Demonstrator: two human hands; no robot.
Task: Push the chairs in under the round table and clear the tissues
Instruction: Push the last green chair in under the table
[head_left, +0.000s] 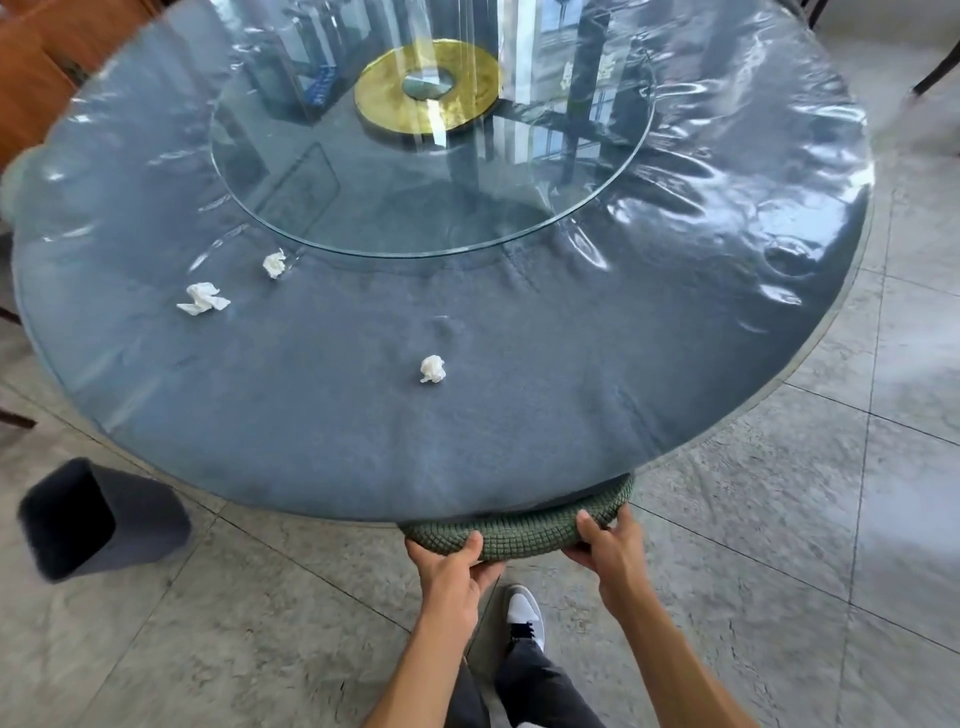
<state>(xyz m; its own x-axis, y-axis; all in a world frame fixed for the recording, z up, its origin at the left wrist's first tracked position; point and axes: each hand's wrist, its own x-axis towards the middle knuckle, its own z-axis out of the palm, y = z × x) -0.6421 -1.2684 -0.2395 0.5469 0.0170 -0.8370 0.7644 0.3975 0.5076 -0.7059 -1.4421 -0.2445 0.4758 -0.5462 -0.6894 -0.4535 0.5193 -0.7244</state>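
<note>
A round table (519, 447) under a blue cloth and clear plastic fills the view. Three crumpled white tissues lie on it: one near the front middle (432, 369), one at the left (202, 299), one beside the glass turntable (274, 264). A green textured chair back (524, 530) pokes out from under the table's near edge. My left hand (449, 564) grips its left part, thumb on top. My right hand (605, 545) grips its right part. The rest of the chair is hidden under the table.
A dark waste bin (98, 519) stands on the tiled floor at the lower left. A glass turntable (363, 208) with a gold disc (395, 98) sits at the table's centre. An orange chair (36, 67) is at the far left; dark chair legs (930, 78) show top right.
</note>
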